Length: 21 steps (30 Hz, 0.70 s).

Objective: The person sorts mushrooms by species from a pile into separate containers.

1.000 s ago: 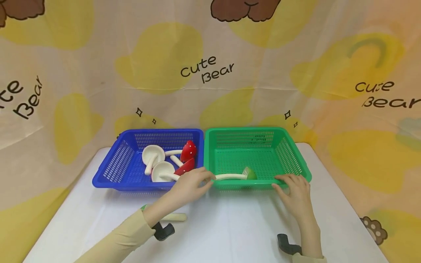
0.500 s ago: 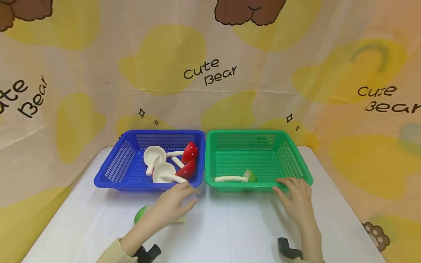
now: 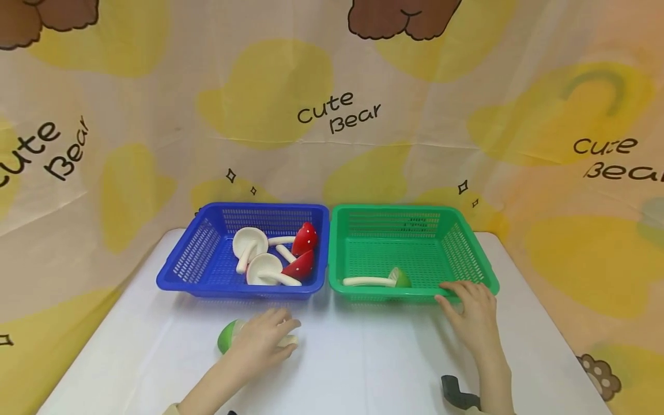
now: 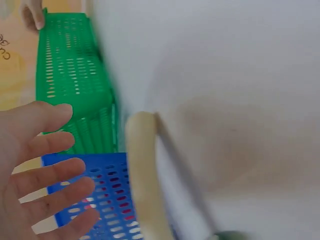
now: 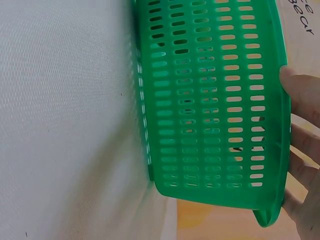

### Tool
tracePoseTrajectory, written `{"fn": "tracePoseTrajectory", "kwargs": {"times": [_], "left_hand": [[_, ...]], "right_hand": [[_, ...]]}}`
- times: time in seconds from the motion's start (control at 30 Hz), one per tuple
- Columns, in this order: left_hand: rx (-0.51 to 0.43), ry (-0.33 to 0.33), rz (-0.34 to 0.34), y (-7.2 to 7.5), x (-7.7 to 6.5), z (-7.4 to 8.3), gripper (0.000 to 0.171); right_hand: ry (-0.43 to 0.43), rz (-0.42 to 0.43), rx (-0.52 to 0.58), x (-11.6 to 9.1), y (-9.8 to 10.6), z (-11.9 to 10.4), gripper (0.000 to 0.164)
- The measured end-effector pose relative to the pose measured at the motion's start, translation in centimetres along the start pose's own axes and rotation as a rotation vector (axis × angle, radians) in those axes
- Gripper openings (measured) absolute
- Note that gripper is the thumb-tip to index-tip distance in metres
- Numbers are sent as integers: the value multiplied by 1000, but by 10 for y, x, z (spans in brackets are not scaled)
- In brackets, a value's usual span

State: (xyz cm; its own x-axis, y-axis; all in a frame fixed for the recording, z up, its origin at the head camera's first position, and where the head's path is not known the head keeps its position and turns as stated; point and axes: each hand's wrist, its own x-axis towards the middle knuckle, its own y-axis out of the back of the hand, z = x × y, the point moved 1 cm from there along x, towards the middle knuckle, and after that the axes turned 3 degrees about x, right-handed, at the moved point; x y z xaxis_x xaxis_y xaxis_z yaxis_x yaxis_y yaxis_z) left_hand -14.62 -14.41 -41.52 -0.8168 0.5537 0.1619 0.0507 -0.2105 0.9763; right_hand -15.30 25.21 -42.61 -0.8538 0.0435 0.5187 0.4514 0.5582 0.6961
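Note:
My left hand point(image 3: 259, 343) hovers over a toy mushroom point(image 3: 226, 338) with a green cap, which lies on the white table before the blue basket. Its fingers are spread and loosely bent, holding nothing. In the left wrist view, the pale stem point(image 4: 142, 170) stands apart from the fingertips. My right hand point(image 3: 476, 317) grips the front rim of the green basket point(image 3: 373, 292) near its right corner, thumb outside and fingers over the edge. Inside that basket lies another green-capped mushroom point(image 3: 369, 281), its white stem pointing left.
The blue basket point(image 3: 233, 290) stands left of the green one, side by side. Several red-capped toy mushrooms point(image 3: 298, 266) with white stems lie in it. Behind both baskets hangs a patterned cloth point(image 3: 280, 86).
My left hand has moved from the green basket's front left corner down and left, over the green-capped mushroom on the table. My right hand keeps its hold on the rim.

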Motion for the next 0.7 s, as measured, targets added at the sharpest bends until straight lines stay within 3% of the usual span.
{"fn": "tracePoseTrajectory", "kwargs": {"times": [0.3,0.43,0.7], "left_hand": [[244,-51,-3,-15,-18,-7,46],[321,-66,30,-20,-23,-10,40],[374,-100,52,-31,-28,-16,39]], "right_hand": [[6,3,-6,0,1,0,25],[7,1,-1,0,1,-1,25],[-5,-14,2,1,2,-3,24]]}}
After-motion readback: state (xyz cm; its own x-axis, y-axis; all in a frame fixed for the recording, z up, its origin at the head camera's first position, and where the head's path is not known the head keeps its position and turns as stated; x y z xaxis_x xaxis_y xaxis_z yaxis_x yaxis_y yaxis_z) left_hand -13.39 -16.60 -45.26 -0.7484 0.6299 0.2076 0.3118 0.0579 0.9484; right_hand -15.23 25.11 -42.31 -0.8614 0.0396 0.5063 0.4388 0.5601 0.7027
